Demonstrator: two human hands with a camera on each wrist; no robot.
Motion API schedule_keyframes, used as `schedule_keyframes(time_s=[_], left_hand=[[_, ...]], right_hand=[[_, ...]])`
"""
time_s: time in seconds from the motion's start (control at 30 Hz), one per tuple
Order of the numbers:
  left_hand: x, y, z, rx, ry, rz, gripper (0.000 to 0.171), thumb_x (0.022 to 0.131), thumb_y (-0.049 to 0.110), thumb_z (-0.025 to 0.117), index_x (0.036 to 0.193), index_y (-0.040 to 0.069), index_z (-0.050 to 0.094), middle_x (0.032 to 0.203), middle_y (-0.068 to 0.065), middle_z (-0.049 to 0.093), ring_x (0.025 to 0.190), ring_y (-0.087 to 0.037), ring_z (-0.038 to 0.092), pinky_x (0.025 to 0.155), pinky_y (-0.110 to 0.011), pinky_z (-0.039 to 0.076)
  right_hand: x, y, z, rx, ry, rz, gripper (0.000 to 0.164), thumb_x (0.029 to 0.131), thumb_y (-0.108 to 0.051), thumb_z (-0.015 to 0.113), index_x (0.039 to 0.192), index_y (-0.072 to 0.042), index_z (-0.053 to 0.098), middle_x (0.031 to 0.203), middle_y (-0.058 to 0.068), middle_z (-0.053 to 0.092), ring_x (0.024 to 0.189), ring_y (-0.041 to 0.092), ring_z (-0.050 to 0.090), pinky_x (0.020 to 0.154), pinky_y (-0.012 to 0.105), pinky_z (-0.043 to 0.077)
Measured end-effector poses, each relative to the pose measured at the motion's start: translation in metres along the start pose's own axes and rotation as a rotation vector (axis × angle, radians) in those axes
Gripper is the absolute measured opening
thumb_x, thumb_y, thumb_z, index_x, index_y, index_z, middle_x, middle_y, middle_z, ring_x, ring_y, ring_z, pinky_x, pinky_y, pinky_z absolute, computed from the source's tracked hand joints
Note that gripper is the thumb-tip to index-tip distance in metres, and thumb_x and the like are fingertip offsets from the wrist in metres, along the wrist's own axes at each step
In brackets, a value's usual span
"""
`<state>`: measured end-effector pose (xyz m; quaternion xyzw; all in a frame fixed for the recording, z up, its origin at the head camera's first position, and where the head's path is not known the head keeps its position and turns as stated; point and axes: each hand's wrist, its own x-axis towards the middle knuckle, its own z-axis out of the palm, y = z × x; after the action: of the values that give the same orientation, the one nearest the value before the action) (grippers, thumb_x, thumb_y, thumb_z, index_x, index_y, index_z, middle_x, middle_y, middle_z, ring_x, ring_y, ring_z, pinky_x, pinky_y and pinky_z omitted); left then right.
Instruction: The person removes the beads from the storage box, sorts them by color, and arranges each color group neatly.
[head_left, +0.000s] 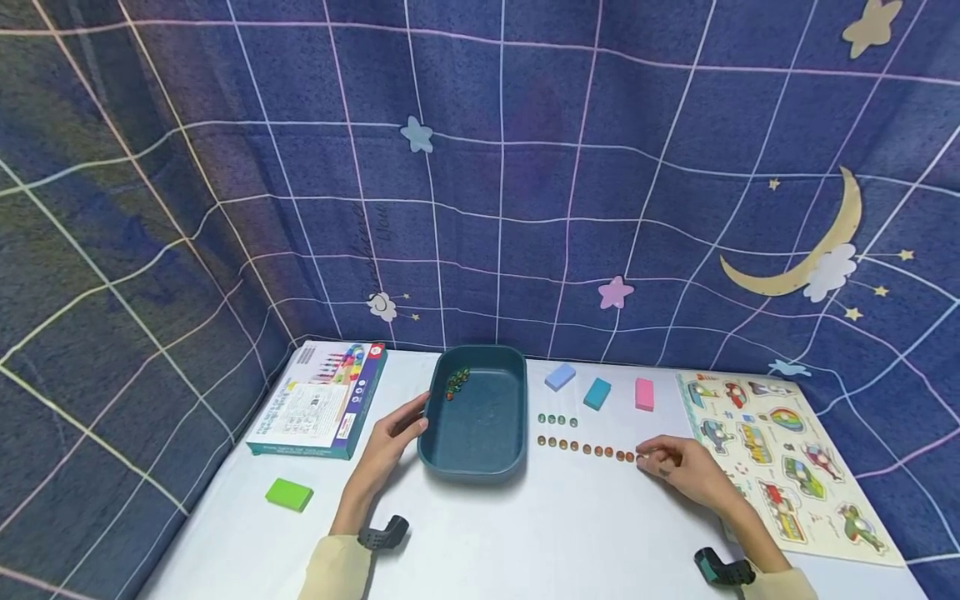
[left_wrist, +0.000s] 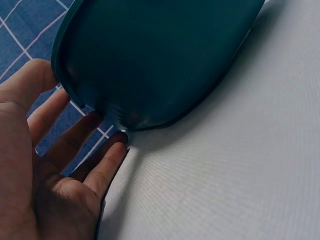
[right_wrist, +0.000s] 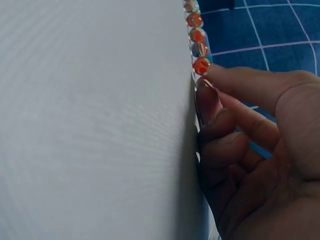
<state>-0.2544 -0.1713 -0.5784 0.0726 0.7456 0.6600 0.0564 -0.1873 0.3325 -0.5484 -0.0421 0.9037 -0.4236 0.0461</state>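
A dark teal rectangular basin [head_left: 472, 476] stands on the white table with a small cluster of green and orange glass marbles [head_left: 458, 382] in its upper left part. My left hand [head_left: 393, 435] rests against the basin's left side, its fingers fairly straight and the thumb touching the rim. To the basin's right runs a row of orange marbles [head_left: 587, 448], below a shorter row of green ones [head_left: 562, 421]. At the right end of the orange row, my right hand [head_left: 686, 469] pinches a marble [right_wrist: 203, 83] between thumb and index finger, partly hidden by the fingertips.
Blue, teal and pink blocks [head_left: 644, 395] lie behind the marble rows. A picture puzzle board [head_left: 765, 433] is at the right, beside my right hand. A boxed toy [head_left: 318, 400] lies at the left, with a green block [head_left: 289, 495] nearer me. A patterned curtain [head_left: 465, 208] hangs behind.
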Motion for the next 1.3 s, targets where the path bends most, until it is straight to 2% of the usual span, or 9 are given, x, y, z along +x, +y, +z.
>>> schedule_keyframes(time_s=[0.23,0.4,0.53,0.67,0.8,0.87,1.0,1.2,1.3], left_hand=[[-0.001,0.001,-0.002,-0.007,0.003,0.008,0.054,0.104,0.027,0.069,0.155,0.016,0.055,0.164,-0.008,0.052,0.153,-0.034,0.047,0.109,-0.01,0.045],[0.0,-0.001,-0.002,-0.004,-0.006,0.016,0.054,0.104,0.027,0.069,0.155,0.016,0.056,0.164,-0.008,0.052,0.153,-0.034,0.047,0.111,-0.011,0.045],[-0.001,-0.002,-0.003,0.011,0.003,0.026,0.053,0.104,0.025,0.068,0.155,0.014,0.055,0.163,-0.01,0.052,0.152,-0.035,0.048,0.111,-0.011,0.045],[-0.001,-0.002,-0.003,0.008,0.01,0.032,0.053,0.104,0.023,0.068,0.155,0.014,0.056,0.163,-0.01,0.053,0.152,-0.036,0.049,0.11,-0.011,0.046],[0.0,-0.003,-0.001,-0.004,0.0,0.034,0.053,0.104,0.023,0.069,0.154,0.013,0.056,0.163,-0.011,0.053,0.151,-0.036,0.049,0.109,-0.011,0.046],[0.001,-0.004,0.001,-0.006,-0.007,0.035,0.053,0.104,0.022,0.068,0.155,0.013,0.055,0.163,-0.011,0.053,0.151,-0.037,0.049,0.109,-0.011,0.046],[0.002,-0.003,0.003,-0.012,-0.008,0.036,0.053,0.104,0.023,0.068,0.154,0.013,0.056,0.163,-0.011,0.053,0.152,-0.036,0.049,0.109,-0.011,0.046],[0.001,-0.001,0.003,0.001,-0.015,0.041,0.053,0.105,0.024,0.067,0.155,0.013,0.054,0.164,-0.012,0.052,0.152,-0.037,0.048,0.109,-0.01,0.045],[0.0,0.0,0.002,0.007,-0.005,0.041,0.052,0.105,0.023,0.067,0.155,0.013,0.055,0.163,-0.011,0.053,0.152,-0.037,0.049,0.109,-0.01,0.045]], right_hand=[[0.008,-0.016,-0.008,0.095,-0.021,-0.001,0.024,0.101,-0.015,0.071,0.119,0.0,0.075,0.071,0.004,0.062,0.055,0.005,0.048,0.05,0.023,0.044],[0.029,-0.044,-0.001,0.138,-0.031,-0.092,0.031,0.102,-0.019,0.072,0.124,0.003,0.071,0.08,0.018,0.068,0.055,0.007,0.052,0.05,0.025,0.045],[0.052,-0.079,0.02,0.197,-0.107,-0.193,0.035,0.102,-0.021,0.072,0.129,0.001,0.069,0.091,0.023,0.07,0.057,0.005,0.05,0.052,0.024,0.045],[0.078,-0.119,0.043,0.267,-0.179,-0.258,0.034,0.103,-0.021,0.07,0.132,-0.004,0.068,0.088,0.011,0.069,0.056,0.006,0.05,0.052,0.024,0.043],[0.104,-0.153,0.064,0.302,-0.221,-0.273,0.035,0.105,-0.024,0.068,0.135,-0.005,0.068,0.088,0.002,0.069,0.062,0.017,0.056,0.053,0.027,0.046],[0.116,-0.167,0.075,0.294,-0.233,-0.265,0.034,0.105,-0.027,0.068,0.134,-0.007,0.069,0.091,0.003,0.072,0.067,0.027,0.061,0.055,0.029,0.049],[0.141,-0.186,0.095,0.25,-0.256,-0.247,0.03,0.104,-0.029,0.069,0.127,-0.01,0.074,0.096,0.01,0.077,0.079,0.044,0.068,0.06,0.032,0.056],[0.169,-0.202,0.123,0.195,-0.32,-0.217,0.03,0.101,-0.017,0.071,0.126,0.001,0.073,0.106,0.031,0.076,0.088,0.045,0.074,0.067,0.041,0.065],[0.177,-0.204,0.139,0.169,-0.341,-0.188,0.028,0.099,-0.01,0.072,0.123,0.003,0.073,0.104,0.031,0.076,0.091,0.043,0.077,0.07,0.042,0.067]])
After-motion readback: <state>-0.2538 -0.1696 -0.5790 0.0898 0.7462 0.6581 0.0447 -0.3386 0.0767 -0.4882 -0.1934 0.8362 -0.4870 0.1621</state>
